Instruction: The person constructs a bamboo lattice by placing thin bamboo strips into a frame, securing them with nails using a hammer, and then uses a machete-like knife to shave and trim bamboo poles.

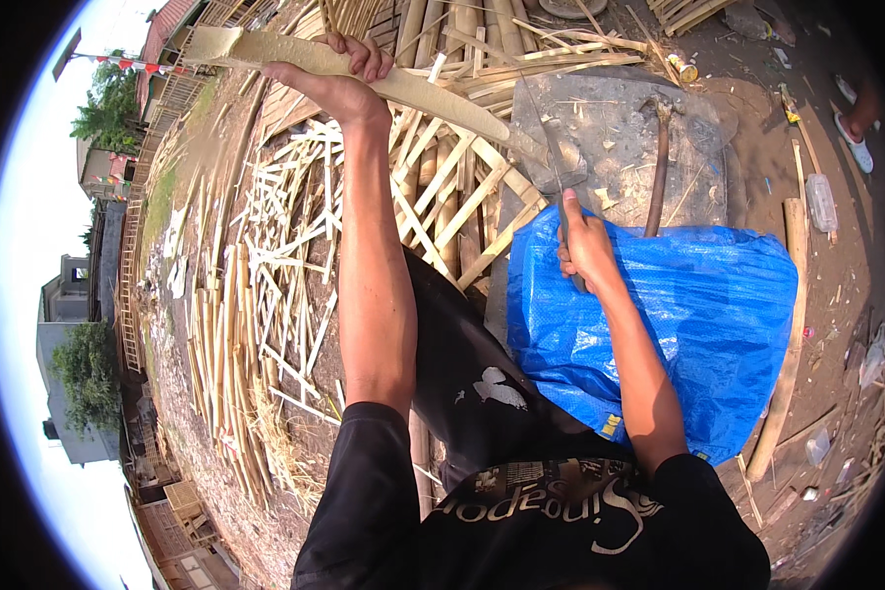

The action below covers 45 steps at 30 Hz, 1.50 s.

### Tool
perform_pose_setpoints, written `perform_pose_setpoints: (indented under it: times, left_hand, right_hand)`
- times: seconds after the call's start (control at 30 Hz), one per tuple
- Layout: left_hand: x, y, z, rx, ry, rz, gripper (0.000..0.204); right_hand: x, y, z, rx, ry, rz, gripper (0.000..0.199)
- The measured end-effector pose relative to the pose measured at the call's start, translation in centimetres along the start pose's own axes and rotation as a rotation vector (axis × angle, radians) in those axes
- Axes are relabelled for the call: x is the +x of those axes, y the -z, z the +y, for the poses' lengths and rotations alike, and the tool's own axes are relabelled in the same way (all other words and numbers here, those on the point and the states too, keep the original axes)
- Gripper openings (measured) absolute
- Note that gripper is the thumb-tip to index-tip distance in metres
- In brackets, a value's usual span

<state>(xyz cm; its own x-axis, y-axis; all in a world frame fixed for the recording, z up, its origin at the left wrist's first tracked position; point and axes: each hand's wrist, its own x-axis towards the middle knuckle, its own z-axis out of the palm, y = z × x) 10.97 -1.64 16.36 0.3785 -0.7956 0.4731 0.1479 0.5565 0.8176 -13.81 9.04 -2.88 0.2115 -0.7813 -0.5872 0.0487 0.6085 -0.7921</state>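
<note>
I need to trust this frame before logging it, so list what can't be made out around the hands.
- Head view: right hand covers the knife's handle, so the grip is hidden.
- Left hand's fingers wrap the bamboo slat; the palm side is hidden.
- Hammer: its lower handle vanishes behind the blue tarp.
- Knife edge against the slat: too thin to judge.

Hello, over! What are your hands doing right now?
Left hand grips bamboo slat. Right hand grips knife, blade at the slat's end. Hammer lies beside, apart.
</note>
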Motion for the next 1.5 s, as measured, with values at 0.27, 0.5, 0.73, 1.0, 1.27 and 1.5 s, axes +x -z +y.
perform_pose_setpoints:
  times: [0.27, 0.5, 0.73, 1.0, 1.27, 1.5]
  left_hand:
    - [0.6, 3.1, 3.2, -0.079, 0.218, 0.170, 0.088]
    - [-1.6, -0.4, -0.9, -0.047, 0.613, 0.210, 0.070]
    - [-1.9, -1.0, -5.9, -0.123, 0.807, 0.320, 0.069]
    - [-3.3, -2.2, -7.0, 0.054, 0.825, 0.228, 0.067]
    - [-5.5, -0.5, -5.1, 0.661, 0.842, -0.367, 0.092]
    - [-6.7, 2.9, 1.3, 1.148, 0.721, -0.662, 0.068]
  right_hand:
    - [-3.5, 2.2, -4.4, 0.179, -0.059, -0.087, 0.064]
    - [-5.3, 3.6, -5.8, 0.035, 0.214, -0.104, 0.048]
    - [-6.1, 1.0, -5.2, 0.058, 0.206, -0.329, 0.039]
    - [-6.8, 0.5, -4.6, 0.153, 0.156, -0.472, 0.025]
    - [-7.9, -0.7, -4.5, 0.261, 0.219, -0.397, 0.023]
    - [-5.5, -0.5, -3.7, 0.364, 0.135, -0.249, 0.020]
